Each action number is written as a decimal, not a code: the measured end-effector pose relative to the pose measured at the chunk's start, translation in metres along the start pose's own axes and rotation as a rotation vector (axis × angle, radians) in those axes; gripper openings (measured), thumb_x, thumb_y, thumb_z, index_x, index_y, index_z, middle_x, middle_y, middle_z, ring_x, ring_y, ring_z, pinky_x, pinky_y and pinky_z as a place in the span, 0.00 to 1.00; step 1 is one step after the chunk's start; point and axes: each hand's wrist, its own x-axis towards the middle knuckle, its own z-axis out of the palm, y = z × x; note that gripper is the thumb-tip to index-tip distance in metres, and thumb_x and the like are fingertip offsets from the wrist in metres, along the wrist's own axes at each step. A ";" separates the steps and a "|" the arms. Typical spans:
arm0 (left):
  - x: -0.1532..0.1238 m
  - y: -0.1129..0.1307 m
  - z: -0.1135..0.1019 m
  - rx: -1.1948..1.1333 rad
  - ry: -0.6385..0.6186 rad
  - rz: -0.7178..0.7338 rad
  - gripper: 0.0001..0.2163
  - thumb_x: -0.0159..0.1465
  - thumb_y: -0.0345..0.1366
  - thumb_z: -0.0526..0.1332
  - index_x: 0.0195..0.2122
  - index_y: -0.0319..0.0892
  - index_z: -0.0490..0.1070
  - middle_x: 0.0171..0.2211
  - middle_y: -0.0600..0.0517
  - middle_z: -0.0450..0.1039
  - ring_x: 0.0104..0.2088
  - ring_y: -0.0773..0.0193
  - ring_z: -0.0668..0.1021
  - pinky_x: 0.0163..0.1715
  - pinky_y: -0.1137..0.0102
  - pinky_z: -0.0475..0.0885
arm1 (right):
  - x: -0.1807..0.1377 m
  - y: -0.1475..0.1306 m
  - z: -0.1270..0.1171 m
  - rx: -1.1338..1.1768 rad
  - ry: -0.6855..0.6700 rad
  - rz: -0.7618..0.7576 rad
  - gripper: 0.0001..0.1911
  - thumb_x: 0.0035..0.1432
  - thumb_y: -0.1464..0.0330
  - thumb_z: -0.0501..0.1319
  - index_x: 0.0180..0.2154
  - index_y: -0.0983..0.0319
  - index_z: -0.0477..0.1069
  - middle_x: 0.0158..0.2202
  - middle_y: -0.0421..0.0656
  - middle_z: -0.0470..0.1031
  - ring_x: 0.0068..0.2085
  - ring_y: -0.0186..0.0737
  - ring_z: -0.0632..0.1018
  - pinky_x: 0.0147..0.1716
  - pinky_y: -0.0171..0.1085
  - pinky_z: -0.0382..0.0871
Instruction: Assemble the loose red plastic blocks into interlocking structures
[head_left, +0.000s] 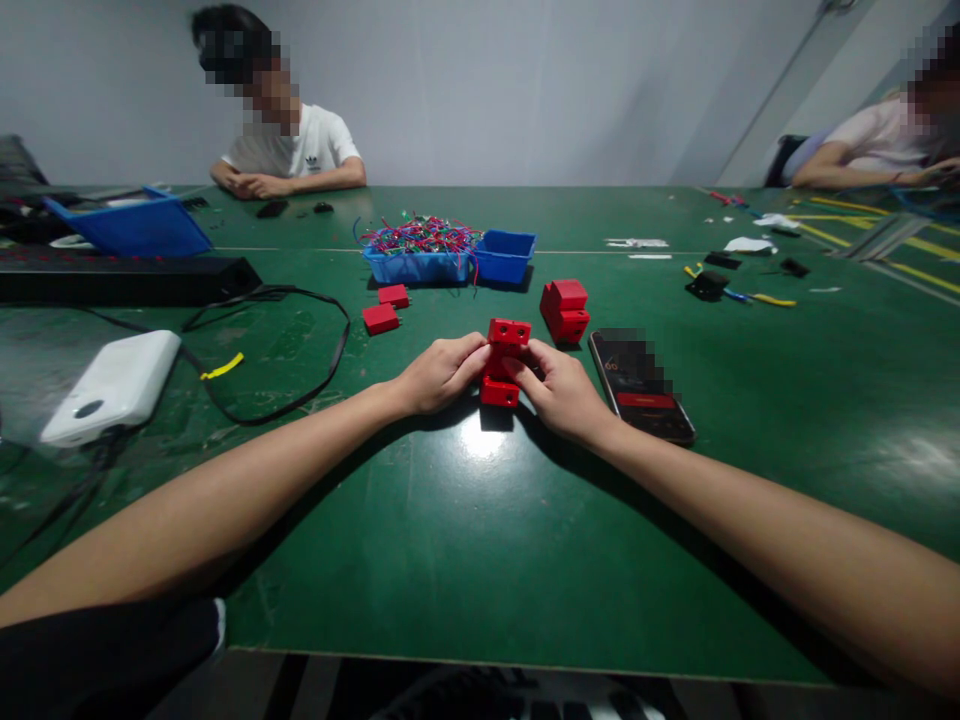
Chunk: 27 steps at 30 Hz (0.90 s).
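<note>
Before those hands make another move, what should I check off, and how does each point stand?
1. Left hand on the holed red block: ok, gripping its side.
2. Right hand on it too: ok, thumb across its front.
3. Stepped red block untouched: ok, it stands beyond the right hand.
4. Black cable apart from the left hand: ok.
5. Smartphone free of the right wrist: cannot tell, they look very close.

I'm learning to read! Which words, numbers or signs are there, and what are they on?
No words or numbers can be read for certain.
White shirt: a small dark logo, with marks beneath it too small to read.
Phone: small orange marks on the screen, too blurred to read.
Dark cloth, bottom edge: white shapes, cut off and unreadable.
Held red block: none seen.
</note>
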 end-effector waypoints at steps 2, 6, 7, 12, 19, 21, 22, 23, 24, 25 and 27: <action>0.000 0.000 0.000 -0.009 -0.004 -0.011 0.14 0.73 0.42 0.46 0.32 0.42 0.61 0.26 0.56 0.66 0.26 0.69 0.69 0.28 0.73 0.62 | 0.000 0.000 0.000 -0.013 -0.002 0.001 0.10 0.65 0.63 0.57 0.41 0.61 0.74 0.41 0.49 0.82 0.42 0.49 0.81 0.45 0.45 0.72; 0.000 -0.001 0.000 -0.035 -0.013 -0.037 0.15 0.73 0.44 0.46 0.32 0.42 0.63 0.26 0.56 0.66 0.26 0.69 0.70 0.29 0.73 0.62 | 0.000 0.000 -0.001 -0.021 -0.006 0.006 0.09 0.65 0.64 0.57 0.40 0.61 0.73 0.41 0.50 0.82 0.44 0.48 0.81 0.46 0.45 0.72; 0.000 -0.001 -0.001 -0.039 -0.015 -0.045 0.16 0.73 0.44 0.46 0.33 0.42 0.63 0.26 0.56 0.66 0.26 0.69 0.70 0.29 0.73 0.62 | 0.000 0.000 -0.001 -0.022 -0.007 0.009 0.09 0.65 0.64 0.57 0.40 0.61 0.73 0.41 0.49 0.82 0.44 0.48 0.81 0.46 0.45 0.72; 0.000 -0.001 -0.001 -0.030 -0.027 -0.057 0.16 0.73 0.45 0.46 0.33 0.42 0.63 0.26 0.56 0.67 0.26 0.69 0.70 0.30 0.73 0.63 | 0.000 -0.001 0.000 -0.028 0.000 0.025 0.09 0.65 0.64 0.57 0.39 0.62 0.73 0.41 0.50 0.82 0.42 0.48 0.81 0.45 0.44 0.71; -0.001 -0.001 0.001 0.084 -0.005 -0.064 0.17 0.73 0.47 0.46 0.36 0.42 0.66 0.30 0.52 0.72 0.30 0.65 0.74 0.31 0.71 0.66 | 0.000 -0.002 0.000 -0.024 0.006 0.013 0.09 0.66 0.64 0.56 0.40 0.61 0.72 0.40 0.48 0.82 0.42 0.46 0.81 0.43 0.42 0.71; -0.001 -0.002 0.002 0.137 0.049 -0.102 0.18 0.71 0.50 0.49 0.39 0.41 0.68 0.32 0.50 0.74 0.31 0.63 0.75 0.33 0.70 0.67 | 0.000 -0.004 -0.001 -0.014 0.003 -0.004 0.10 0.66 0.64 0.55 0.40 0.61 0.72 0.40 0.47 0.82 0.41 0.45 0.81 0.42 0.41 0.71; -0.001 -0.002 0.002 0.153 0.084 -0.116 0.18 0.70 0.52 0.51 0.41 0.41 0.69 0.34 0.50 0.75 0.31 0.62 0.75 0.33 0.70 0.68 | 0.000 -0.005 -0.001 -0.008 0.001 -0.016 0.10 0.67 0.64 0.55 0.40 0.61 0.72 0.39 0.47 0.82 0.41 0.45 0.81 0.41 0.40 0.71; -0.001 -0.002 0.002 0.157 0.117 -0.120 0.19 0.69 0.53 0.53 0.45 0.41 0.69 0.37 0.49 0.76 0.32 0.62 0.76 0.33 0.69 0.69 | -0.001 -0.005 -0.001 -0.005 -0.004 -0.029 0.09 0.67 0.64 0.55 0.41 0.60 0.72 0.39 0.46 0.82 0.41 0.44 0.81 0.41 0.40 0.71; -0.001 -0.002 0.001 0.147 0.140 -0.111 0.21 0.67 0.53 0.55 0.49 0.41 0.68 0.40 0.48 0.77 0.34 0.61 0.77 0.35 0.69 0.70 | -0.001 -0.006 -0.001 -0.002 -0.013 -0.043 0.09 0.67 0.65 0.55 0.41 0.60 0.72 0.39 0.45 0.82 0.41 0.44 0.81 0.41 0.39 0.71; -0.001 -0.002 0.001 0.124 0.152 -0.088 0.23 0.66 0.53 0.57 0.53 0.41 0.66 0.44 0.46 0.77 0.37 0.60 0.78 0.37 0.68 0.72 | -0.001 -0.007 -0.001 0.000 -0.025 -0.057 0.09 0.66 0.65 0.55 0.42 0.60 0.72 0.40 0.45 0.82 0.41 0.43 0.81 0.41 0.39 0.71; -0.001 -0.001 0.000 0.062 0.146 -0.020 0.26 0.66 0.51 0.59 0.59 0.41 0.62 0.51 0.44 0.75 0.45 0.58 0.79 0.45 0.67 0.73 | -0.002 -0.008 -0.001 0.001 -0.049 -0.082 0.10 0.66 0.67 0.55 0.44 0.59 0.73 0.41 0.44 0.83 0.41 0.43 0.81 0.42 0.39 0.71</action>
